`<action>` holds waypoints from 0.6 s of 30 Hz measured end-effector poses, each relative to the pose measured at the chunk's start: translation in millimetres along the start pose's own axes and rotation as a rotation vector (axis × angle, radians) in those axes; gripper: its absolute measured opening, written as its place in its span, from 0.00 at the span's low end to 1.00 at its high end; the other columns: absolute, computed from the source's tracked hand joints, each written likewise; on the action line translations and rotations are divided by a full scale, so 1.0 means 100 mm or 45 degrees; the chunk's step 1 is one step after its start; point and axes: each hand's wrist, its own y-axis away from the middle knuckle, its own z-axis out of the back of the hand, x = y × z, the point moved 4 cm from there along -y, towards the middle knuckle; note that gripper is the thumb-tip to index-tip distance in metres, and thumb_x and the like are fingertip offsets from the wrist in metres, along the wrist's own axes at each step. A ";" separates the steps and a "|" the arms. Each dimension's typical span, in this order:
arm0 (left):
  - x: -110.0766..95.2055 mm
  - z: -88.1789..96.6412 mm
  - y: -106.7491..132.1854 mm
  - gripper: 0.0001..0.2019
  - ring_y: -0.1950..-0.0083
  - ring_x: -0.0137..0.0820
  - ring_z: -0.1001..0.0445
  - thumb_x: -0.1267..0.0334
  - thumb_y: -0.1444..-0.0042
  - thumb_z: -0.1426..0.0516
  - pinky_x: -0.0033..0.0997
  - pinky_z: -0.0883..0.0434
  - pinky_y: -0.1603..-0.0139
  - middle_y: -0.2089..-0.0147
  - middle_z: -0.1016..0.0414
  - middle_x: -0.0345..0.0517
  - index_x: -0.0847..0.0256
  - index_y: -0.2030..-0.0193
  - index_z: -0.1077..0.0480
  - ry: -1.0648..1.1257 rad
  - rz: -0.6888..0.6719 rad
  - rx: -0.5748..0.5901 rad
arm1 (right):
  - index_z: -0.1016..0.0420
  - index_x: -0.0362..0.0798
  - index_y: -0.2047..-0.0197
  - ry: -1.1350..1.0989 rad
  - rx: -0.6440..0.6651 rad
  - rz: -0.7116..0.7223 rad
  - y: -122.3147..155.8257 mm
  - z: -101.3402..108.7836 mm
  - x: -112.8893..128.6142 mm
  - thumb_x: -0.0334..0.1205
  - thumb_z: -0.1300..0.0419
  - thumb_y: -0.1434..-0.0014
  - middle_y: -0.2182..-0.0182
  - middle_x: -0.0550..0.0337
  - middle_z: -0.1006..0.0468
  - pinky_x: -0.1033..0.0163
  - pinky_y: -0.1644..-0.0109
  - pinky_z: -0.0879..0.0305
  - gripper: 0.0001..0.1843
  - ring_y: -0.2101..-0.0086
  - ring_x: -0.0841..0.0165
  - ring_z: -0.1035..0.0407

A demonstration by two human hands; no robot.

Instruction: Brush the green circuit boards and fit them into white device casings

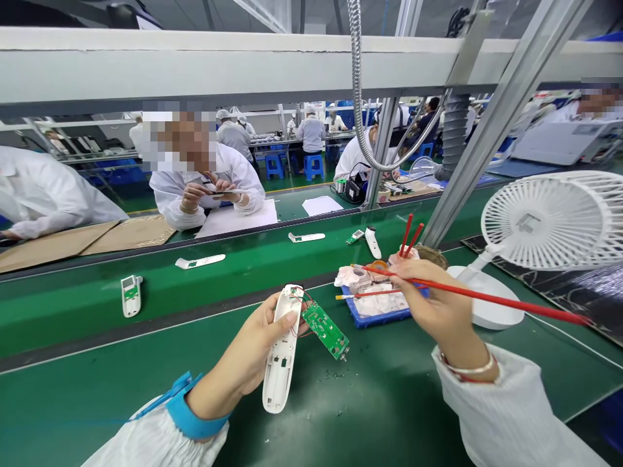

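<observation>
My left hand is closed around a long white plastic housing, its hollow inner side facing me. Thin red wires run from the housing's upper end to a green circuit board, which hangs at a slant to the right. In my right hand is a long red-handled brush, pinched near its tip end and pointing left. That hand is above a blue tray holding pinkish-white crumpled material. Another thin brush lies across the tray, and two red sticks stand up behind my fingers.
On the green conveyor lie several white housings, one with a board inside. A white fan stands at right beside a slanted metal post. Dark crumbs dot the bench. Across the line, a person handles a part.
</observation>
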 end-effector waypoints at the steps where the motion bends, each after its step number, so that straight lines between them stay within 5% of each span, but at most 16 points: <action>1: 0.01 -0.01 -0.01 0.12 0.61 0.28 0.31 0.63 0.48 0.39 0.31 0.33 0.53 0.58 0.29 0.44 0.60 0.57 0.29 0.011 0.005 0.016 | 0.27 0.49 0.63 -0.105 -0.136 -0.049 0.03 0.06 0.08 0.22 0.40 0.50 0.69 0.60 0.23 0.52 0.57 0.30 0.14 0.65 0.63 0.27; 4: 0.05 -0.05 -0.03 0.12 0.58 0.30 0.30 0.63 0.48 0.40 0.33 0.34 0.50 0.55 0.29 0.46 0.60 0.56 0.29 0.041 0.012 0.075 | 0.28 0.48 0.62 -0.365 -0.340 -0.118 0.13 0.12 0.33 0.20 0.40 0.51 0.71 0.60 0.23 0.53 0.62 0.29 0.15 0.68 0.63 0.27; 9: 0.06 -0.10 -0.01 0.12 0.59 0.28 0.31 0.64 0.47 0.40 0.32 0.33 0.51 0.54 0.30 0.46 0.60 0.56 0.30 0.057 0.023 0.107 | 0.29 0.48 0.61 -0.478 -0.110 -0.195 0.24 -0.01 0.47 0.19 0.41 0.50 0.70 0.60 0.23 0.53 0.63 0.28 0.16 0.67 0.63 0.27; 18: 0.04 -0.08 0.05 0.12 0.59 0.30 0.30 0.63 0.49 0.39 0.33 0.34 0.50 0.58 0.29 0.46 0.61 0.57 0.30 0.083 0.025 0.078 | 0.28 0.47 0.61 -0.400 -0.105 -0.121 0.25 0.06 0.44 0.18 0.40 0.53 0.69 0.59 0.23 0.50 0.63 0.28 0.18 0.67 0.62 0.26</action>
